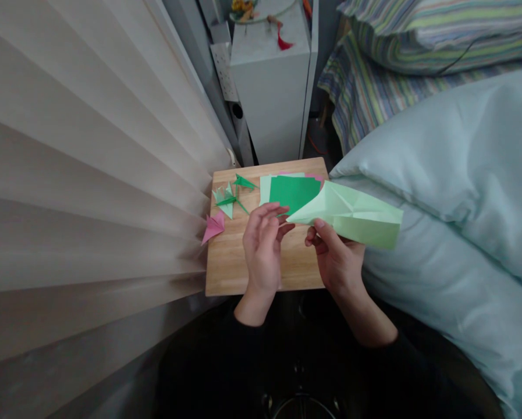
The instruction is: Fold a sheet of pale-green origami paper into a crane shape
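My right hand (337, 256) pinches a partly folded light green paper (352, 215), thumb on top, holding it above the right edge of a wooden board (230, 262). My left hand (265, 244) hovers over the board with fingers curled, fingertips close to the paper's pointed left tip, holding nothing that I can see. A stack of flat sheets lies at the board's far side, with a dark green sheet (293, 192) on top. Small folded green figures (232, 195) and a pink folded figure (212, 227) rest at the board's left.
A pale curtain or pleated blind (90, 174) fills the left. A grey cabinet (272, 87) stands beyond the board. A light blue duvet (453, 192) and striped bedding (418, 46) lie to the right.
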